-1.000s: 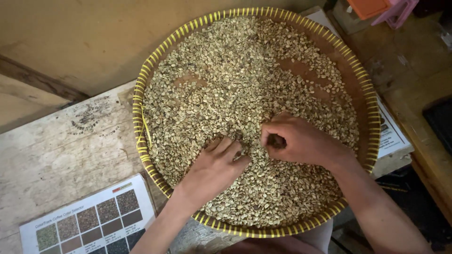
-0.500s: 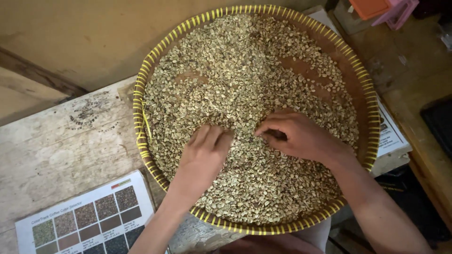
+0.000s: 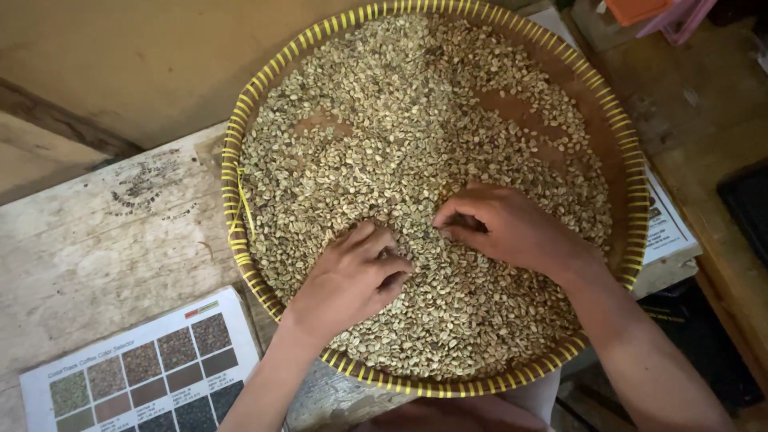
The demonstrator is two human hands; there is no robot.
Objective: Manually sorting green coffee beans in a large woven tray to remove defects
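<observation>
A round woven tray [image 3: 237, 160] with a yellow-striped rim holds a thick layer of pale green coffee beans [image 3: 400, 128]. My left hand [image 3: 348, 280] lies on the beans in the tray's near half, fingers curled down into them. My right hand [image 3: 508, 228] is beside it to the right, fingertips pinched together over the beans; whether a bean sits between them is hidden. The two hands are a few centimetres apart. Bare brown patches of tray floor [image 3: 516, 108] show through the beans on the far right.
The tray rests on a worn whitish wooden table [image 3: 104, 240]. A printed card with colour swatches of beans [image 3: 144, 376] lies at the near left. A paper sheet [image 3: 664, 228] sticks out under the tray's right side. Orange and pink plastic items [image 3: 656, 12] sit at the far right corner.
My left hand slid forward across the beans, then drew back and curled its fingers. My right hand's fingers loosened and pinched again in nearly the same spot.
</observation>
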